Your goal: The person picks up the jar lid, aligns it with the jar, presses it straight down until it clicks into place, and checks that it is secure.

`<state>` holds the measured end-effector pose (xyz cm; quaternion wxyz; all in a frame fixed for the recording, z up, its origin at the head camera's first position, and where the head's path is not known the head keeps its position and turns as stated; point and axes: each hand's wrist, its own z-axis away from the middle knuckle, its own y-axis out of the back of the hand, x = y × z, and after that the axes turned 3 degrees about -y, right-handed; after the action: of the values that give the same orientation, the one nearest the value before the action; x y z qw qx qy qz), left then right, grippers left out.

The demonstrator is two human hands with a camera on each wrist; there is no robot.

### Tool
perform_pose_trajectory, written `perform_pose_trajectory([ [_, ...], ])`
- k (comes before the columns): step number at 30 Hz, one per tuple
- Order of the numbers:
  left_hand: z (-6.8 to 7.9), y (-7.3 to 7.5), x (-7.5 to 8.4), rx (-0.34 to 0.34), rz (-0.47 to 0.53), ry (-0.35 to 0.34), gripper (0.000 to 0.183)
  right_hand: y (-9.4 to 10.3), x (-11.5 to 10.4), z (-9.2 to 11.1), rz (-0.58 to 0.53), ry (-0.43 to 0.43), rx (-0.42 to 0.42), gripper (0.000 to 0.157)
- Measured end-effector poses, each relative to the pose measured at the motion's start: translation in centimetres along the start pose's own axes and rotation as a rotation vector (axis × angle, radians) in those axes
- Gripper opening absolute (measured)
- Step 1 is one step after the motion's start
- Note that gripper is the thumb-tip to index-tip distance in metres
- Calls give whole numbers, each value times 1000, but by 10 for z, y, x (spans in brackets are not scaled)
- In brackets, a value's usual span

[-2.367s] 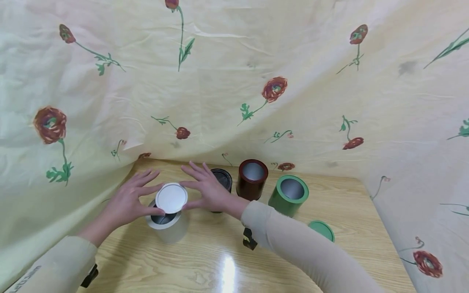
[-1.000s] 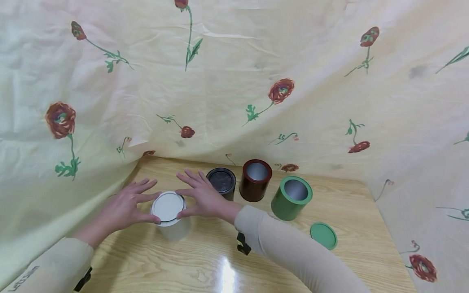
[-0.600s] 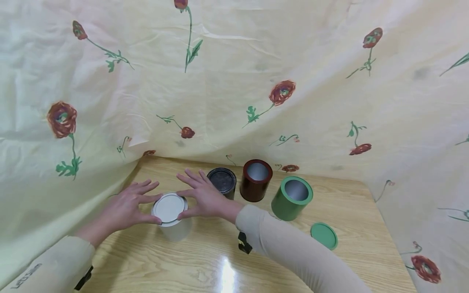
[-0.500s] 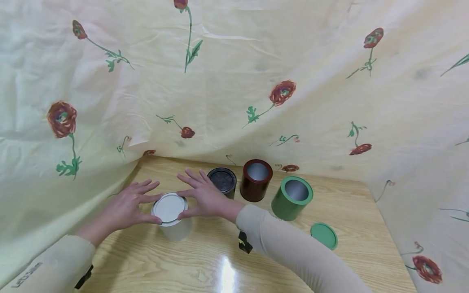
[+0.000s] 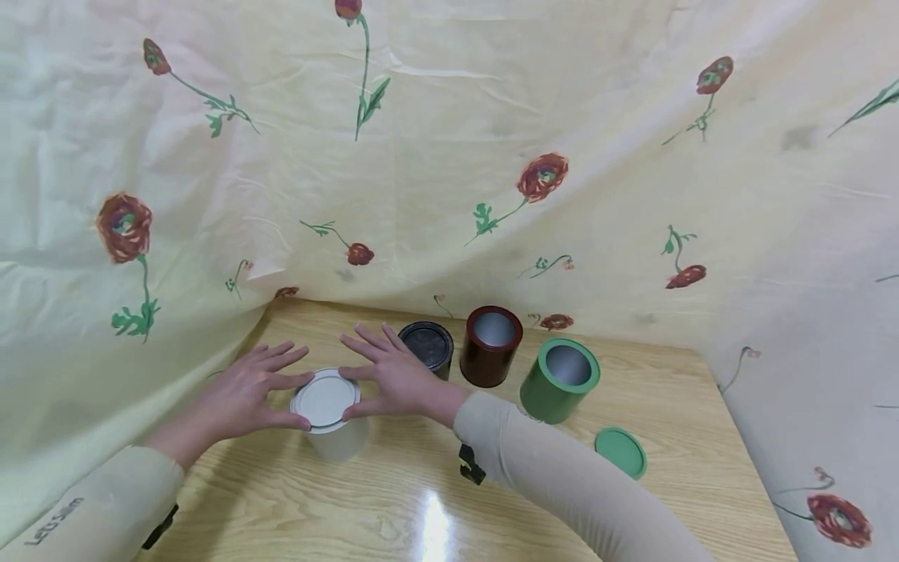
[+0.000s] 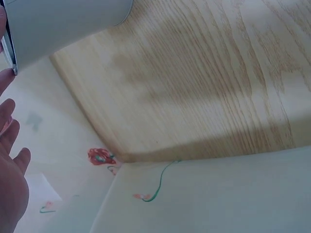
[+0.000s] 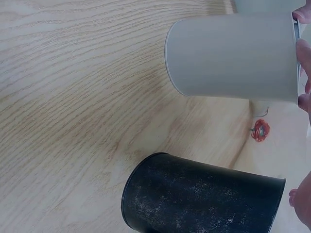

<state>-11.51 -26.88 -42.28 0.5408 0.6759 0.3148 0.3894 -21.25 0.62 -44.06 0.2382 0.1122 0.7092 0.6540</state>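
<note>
A white round lid (image 5: 323,396) lies over the top of a white can (image 5: 339,445) standing upright on the wooden table. My left hand (image 5: 242,398) holds the lid's left edge with thumb and index finger, the other fingers spread. Opposite it, the thumb and index finger of my right hand (image 5: 396,381) are at the right edge. A thin dark gap shows between lid and rim in the left wrist view, where the can (image 6: 73,24) fills the top corner. The right wrist view has the can (image 7: 233,56) from the side, fingertips at its rim.
A black can (image 5: 427,343) with a closed top stands just beyond my right hand. To its right are an open dark red can (image 5: 486,361) and an open green can (image 5: 551,396). A green lid (image 5: 621,453) lies flat on the table (image 5: 316,515). Flowered cloth (image 5: 435,156) hangs behind.
Both hands have lowered the white lid from a tilted position above the can's opening onto its top. Over the last half second the hands have barely moved.
</note>
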Motion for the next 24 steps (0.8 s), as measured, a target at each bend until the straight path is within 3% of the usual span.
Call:
perform_pose_trajectory([
  [24,-6,-7,6,1,-2,-16,77,1,-8,-1,-82,-34,-27,65],
])
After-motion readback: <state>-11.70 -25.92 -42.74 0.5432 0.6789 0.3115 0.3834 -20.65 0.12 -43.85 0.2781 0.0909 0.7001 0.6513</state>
